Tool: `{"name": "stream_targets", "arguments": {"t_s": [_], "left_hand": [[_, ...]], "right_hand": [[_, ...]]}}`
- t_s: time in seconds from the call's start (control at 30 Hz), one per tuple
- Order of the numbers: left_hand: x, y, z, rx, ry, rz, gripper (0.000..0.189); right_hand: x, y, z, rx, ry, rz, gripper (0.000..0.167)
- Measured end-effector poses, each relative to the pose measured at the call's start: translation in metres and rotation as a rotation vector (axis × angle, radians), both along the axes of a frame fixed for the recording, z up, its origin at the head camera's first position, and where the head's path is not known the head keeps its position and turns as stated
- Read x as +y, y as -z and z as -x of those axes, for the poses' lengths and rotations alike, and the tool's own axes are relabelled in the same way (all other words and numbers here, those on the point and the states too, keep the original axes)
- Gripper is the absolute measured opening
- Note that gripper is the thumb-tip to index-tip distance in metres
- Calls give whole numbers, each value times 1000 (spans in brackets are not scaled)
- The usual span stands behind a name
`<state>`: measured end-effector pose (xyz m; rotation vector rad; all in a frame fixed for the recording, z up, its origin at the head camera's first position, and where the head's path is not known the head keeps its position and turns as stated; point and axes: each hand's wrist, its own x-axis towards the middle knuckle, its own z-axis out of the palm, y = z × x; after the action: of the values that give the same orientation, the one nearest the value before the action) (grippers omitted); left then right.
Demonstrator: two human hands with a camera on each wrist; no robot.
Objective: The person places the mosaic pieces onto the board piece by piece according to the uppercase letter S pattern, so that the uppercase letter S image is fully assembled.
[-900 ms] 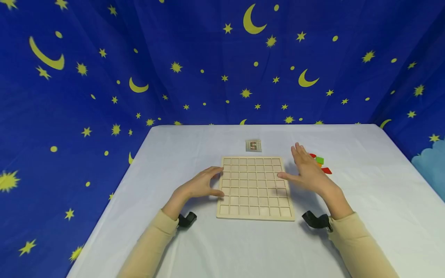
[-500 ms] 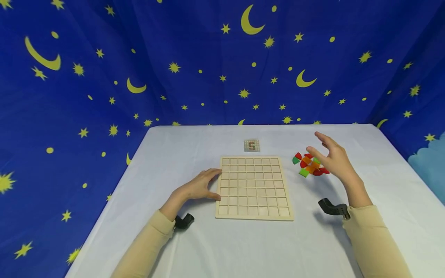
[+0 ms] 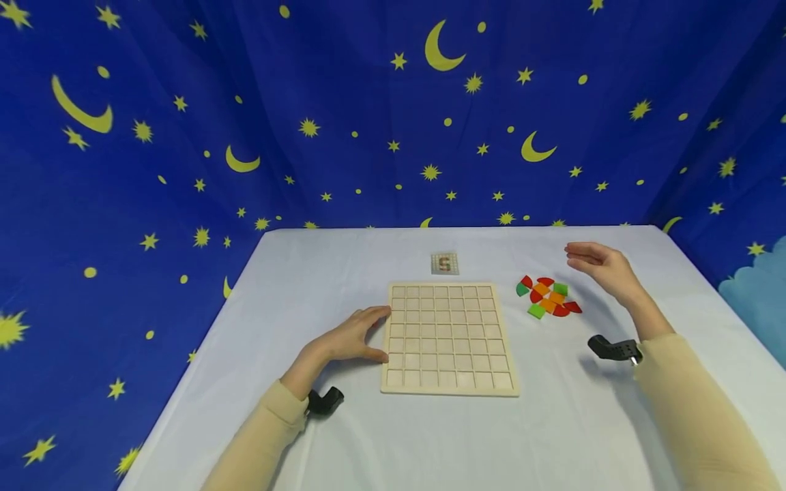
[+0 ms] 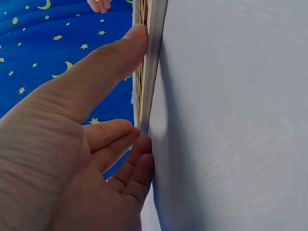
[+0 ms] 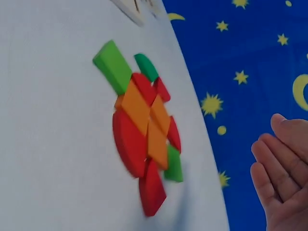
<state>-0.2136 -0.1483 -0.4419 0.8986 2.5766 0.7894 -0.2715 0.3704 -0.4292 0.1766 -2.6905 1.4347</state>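
A pale wooden board [image 3: 451, 339] with a grid of square recesses lies flat on the white table. My left hand [image 3: 346, 339] touches its left edge, thumb and fingertips spread apart along the side. Close up in the left wrist view, the thumb [image 4: 115, 60] and fingers meet the board's edge without wrapping round it. Right of the board is a loose cluster of red, orange and green blocks, such as an orange square block [image 3: 548, 305] and a light green block [image 5: 113, 67]. Beyond them, my right hand [image 3: 604, 269] hovers over the table with relaxed fingers, holding nothing.
Behind the board lies a small card [image 3: 445, 263] printed with a grid and an S-like or 5-like figure. A blue curtain [image 3: 344, 102] with yellow moons and stars surrounds the table [image 3: 454, 443]. Each wrist carries a black camera mount [image 3: 614, 348].
My right hand has moved right, from over the board's right side to beyond the blocks, uncovering them. Its spread fingers have drawn together. The left hand stays at the board's edge.
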Motion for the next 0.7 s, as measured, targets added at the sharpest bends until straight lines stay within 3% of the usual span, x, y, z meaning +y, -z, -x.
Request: {"name": "stream_targets", "arguments": {"t_s": [0.17, 0.37, 0.5, 0.7], "left_hand": [[-1, 0, -2, 1, 2, -4, 96], [-1, 1, -2, 4, 4, 10, 96], [0, 0, -4, -4, 11, 13, 96], [-1, -3, -5, -4, 14, 10, 96]], "right_hand": [[-9, -3, -9, -83, -25, -76, 50], [-15, 13, -5, -166, -48, -152, 41], [-17, 22, -3, -123, -63, -268, 37], [-24, 24, 0, -63, -69, -327, 34]]}}
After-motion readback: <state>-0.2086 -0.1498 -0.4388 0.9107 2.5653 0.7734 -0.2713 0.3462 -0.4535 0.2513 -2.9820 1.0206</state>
